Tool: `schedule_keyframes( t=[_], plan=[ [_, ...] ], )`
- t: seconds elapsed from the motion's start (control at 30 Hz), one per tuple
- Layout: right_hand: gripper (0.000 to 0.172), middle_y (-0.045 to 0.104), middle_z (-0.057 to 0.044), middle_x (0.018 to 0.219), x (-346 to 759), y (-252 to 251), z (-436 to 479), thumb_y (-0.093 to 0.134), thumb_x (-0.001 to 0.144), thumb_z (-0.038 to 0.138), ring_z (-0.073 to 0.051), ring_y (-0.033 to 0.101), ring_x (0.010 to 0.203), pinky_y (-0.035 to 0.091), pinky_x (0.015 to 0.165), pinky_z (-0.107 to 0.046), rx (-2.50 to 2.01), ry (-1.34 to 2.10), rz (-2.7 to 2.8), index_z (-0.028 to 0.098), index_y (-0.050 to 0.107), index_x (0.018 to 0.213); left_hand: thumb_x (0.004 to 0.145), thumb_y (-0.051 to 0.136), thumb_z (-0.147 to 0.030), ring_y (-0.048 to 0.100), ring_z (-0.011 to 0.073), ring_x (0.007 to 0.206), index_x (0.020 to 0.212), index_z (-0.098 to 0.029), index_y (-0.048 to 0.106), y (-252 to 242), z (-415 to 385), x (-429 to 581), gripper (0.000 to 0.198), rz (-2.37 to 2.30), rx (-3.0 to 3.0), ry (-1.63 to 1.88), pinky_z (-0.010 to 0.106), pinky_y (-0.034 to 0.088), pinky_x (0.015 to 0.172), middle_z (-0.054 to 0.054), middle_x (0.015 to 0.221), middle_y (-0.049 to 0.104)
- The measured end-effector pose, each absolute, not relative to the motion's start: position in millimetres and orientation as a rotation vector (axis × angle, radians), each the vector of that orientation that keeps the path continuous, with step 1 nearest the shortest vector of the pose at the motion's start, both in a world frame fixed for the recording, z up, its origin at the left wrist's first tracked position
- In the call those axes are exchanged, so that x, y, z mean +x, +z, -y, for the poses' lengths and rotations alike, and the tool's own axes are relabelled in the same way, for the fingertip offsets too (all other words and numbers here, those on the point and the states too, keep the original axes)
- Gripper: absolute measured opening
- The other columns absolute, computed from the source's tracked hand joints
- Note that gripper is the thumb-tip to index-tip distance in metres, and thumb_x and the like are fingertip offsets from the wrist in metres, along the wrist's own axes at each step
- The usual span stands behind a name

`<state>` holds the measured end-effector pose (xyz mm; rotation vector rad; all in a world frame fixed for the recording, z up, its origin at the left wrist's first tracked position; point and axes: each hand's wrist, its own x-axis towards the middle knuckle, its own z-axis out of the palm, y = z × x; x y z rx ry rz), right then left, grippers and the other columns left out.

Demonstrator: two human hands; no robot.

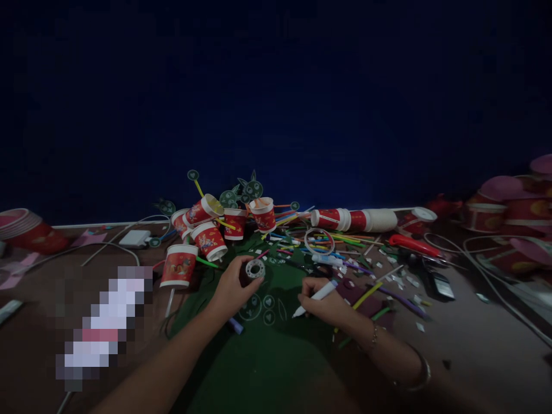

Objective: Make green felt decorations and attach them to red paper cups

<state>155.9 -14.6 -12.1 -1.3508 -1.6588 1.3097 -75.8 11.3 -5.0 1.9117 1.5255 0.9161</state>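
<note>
My left hand (235, 290) pinches a small white ring with dark spots (255, 268), which looks like a roll of tape, just above the green paper (241, 368). White outlines are drawn on that paper: a large circle (250, 308), two small circles with hearts in them and a pointed ear-like shape (282, 309). To the right of them, my right hand (321, 300) grips a white marker (324, 290), its tip down close to the paper beside the ear-like shape. A purple-blue marker cap or pen (236, 325) lies by my left wrist.
Red paper cups (178, 266), some bearing green rabbit cutouts (252, 188) on straws, crowd the back left. Coloured straws (345, 238), paper scraps, a clear tape ring (319, 241), a red-handled tool (414, 244) and lying cup stacks (373, 220) fill the back right. Cables (487, 276) run along both sides.
</note>
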Motion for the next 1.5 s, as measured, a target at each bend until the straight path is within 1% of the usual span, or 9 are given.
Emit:
schedule_keyframes(
  t=[0.17,0.4,0.6,0.83,0.97,1.17,1.3,1.5],
  plan=[
    [0.018,0.051,0.005,0.041,154.9,-10.9,14.8,0.054,0.065,0.019,-0.01,0.051,0.04,0.032,0.038,-0.017,-1.343,1.308,1.671,0.019,0.042,0.051,0.072,0.06,-0.03,0.061,0.0208,0.091,0.107,-0.021,0.047,-4.0,-11.1,-75.2,0.038,-1.515,1.912,0.909,0.035,0.049,0.079,0.004,0.101,0.062],
    [0.019,0.051,0.005,0.042,154.5,-13.0,15.2,0.054,0.067,0.018,-0.01,0.05,0.041,0.032,0.039,-0.017,-1.336,1.262,1.713,0.019,0.042,0.052,0.073,0.06,-0.03,0.061,0.0208,0.092,0.108,-0.021,0.047,-3.2,-10.2,-74.7,0.038,-1.517,1.9,0.906,0.034,0.049,0.079,0.004,0.102,0.062],
    [0.02,0.052,0.004,0.045,154.4,-15.4,13.9,0.054,0.069,0.021,-0.01,0.048,0.044,0.031,0.042,-0.018,-1.35,1.197,1.721,0.019,0.042,0.054,0.072,0.06,-0.03,0.061,0.0209,0.091,0.107,-0.021,0.047,-1.6,-10.1,-74.0,0.038,-1.533,1.905,0.903,0.034,0.049,0.077,0.004,0.101,0.062],
    [0.02,0.054,0.003,0.047,152.5,-14.2,12.4,0.054,0.071,0.023,-0.011,0.047,0.046,0.033,0.044,-0.02,-1.391,1.157,1.684,0.02,0.043,0.055,0.072,0.06,-0.031,0.061,0.0212,0.092,0.108,-0.021,0.047,-3.8,-11.1,-75.1,0.039,-1.515,1.904,0.902,0.034,0.049,0.079,0.004,0.101,0.062],
    [0.021,0.053,0.003,0.048,151.9,-14.6,11.3,0.054,0.072,0.023,-0.011,0.047,0.048,0.033,0.045,-0.02,-1.384,1.1,1.663,0.02,0.043,0.054,0.072,0.06,-0.031,0.06,0.0215,0.093,0.108,-0.022,0.046,-4.0,-11.0,-75.1,0.04,-1.513,1.898,0.899,0.036,0.048,0.079,0.004,0.101,0.062],
    [0.02,0.053,0.003,0.05,150.8,-14.6,10.1,0.054,0.073,0.026,-0.011,0.044,0.048,0.032,0.045,-0.021,-1.41,1.048,1.636,0.02,0.045,0.057,0.071,0.06,-0.03,0.061,0.0207,0.09,0.106,-0.022,0.047,-0.4,-10.1,-73.5,0.038,-1.527,1.904,0.9,0.034,0.049,0.077,0.004,0.099,0.062],
    [0.02,0.052,0.003,0.052,151.1,-14.3,10.2,0.056,0.073,0.027,-0.011,0.045,0.05,0.034,0.048,-0.021,-1.408,1.012,1.633,0.02,0.045,0.058,0.071,0.061,-0.031,0.062,0.0206,0.088,0.106,-0.021,0.048,-0.5,-9.9,-73.8,0.039,-1.531,1.906,0.911,0.033,0.049,0.075,0.003,0.098,0.063],
    [0.019,0.052,0.003,0.053,152.6,-16.0,9.7,0.055,0.074,0.027,-0.011,0.046,0.051,0.035,0.047,-0.021,-1.402,1.004,1.67,0.02,0.046,0.059,0.072,0.06,-0.03,0.061,0.0208,0.09,0.107,-0.021,0.047,-0.7,-10.1,-74.0,0.038,-1.519,1.898,0.898,0.035,0.049,0.078,0.004,0.1,0.062]
  ],
)
